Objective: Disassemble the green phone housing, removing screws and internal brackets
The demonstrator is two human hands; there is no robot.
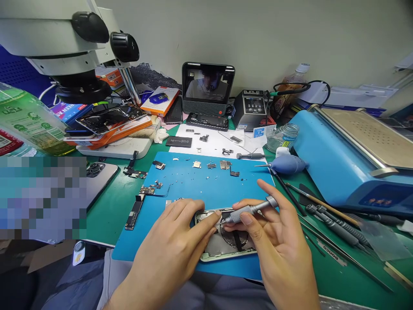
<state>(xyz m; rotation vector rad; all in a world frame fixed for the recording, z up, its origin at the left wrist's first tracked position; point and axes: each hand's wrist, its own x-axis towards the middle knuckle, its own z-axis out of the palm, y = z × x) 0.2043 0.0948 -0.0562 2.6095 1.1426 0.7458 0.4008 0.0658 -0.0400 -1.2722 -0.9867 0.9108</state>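
Two hands work over one opened phone housing [222,245] that lies on a blue mat [193,185] near the front edge of the green desk [109,206]; the left hand [167,254] rests flat on the housing's left end, fingers together and pressing down, not gripping; the right hand [277,249] has its fingers clamped on one silver screwdriver [248,210], pinched between thumb and forefinger; the screwdriver's long axis runs from upper right down to lower left, its tip pointing into the housing near the left thumb; the tip itself is too small to make out; the housing's long axis runs roughly left to right, and both hands hide much of it; about a dozen small loose parts lie scattered along the mat's far half, too tiny to count surely; several long tools [332,224] lie to the right of the mat.
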